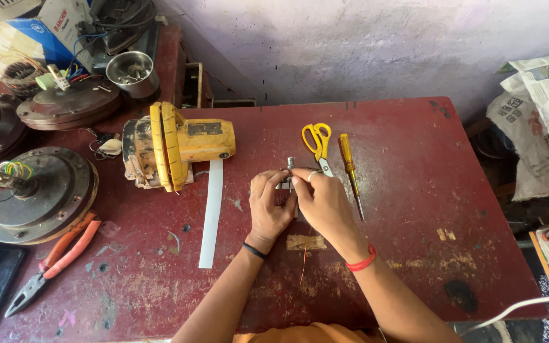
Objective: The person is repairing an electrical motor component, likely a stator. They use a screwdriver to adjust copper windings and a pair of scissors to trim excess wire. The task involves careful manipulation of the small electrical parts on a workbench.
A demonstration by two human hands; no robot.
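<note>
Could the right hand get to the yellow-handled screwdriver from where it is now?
Probably yes. The screwdriver lies on the red table just beside the right hand, with nothing between them, though both hands now grip a small metal part.

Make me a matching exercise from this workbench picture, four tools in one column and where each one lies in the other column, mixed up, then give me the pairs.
Things:
1. scissors
2. screwdriver
3. pliers
4. white strip

Places:
A. near the table's left front edge, beside a round motor housing
B. just right of the scissors, tip pointing toward the person
C. running from below the yellow machine toward the person
D. just beyond the right hand, yellow handles away from the person

Pairs: 1-D, 2-B, 3-A, 4-C
</note>
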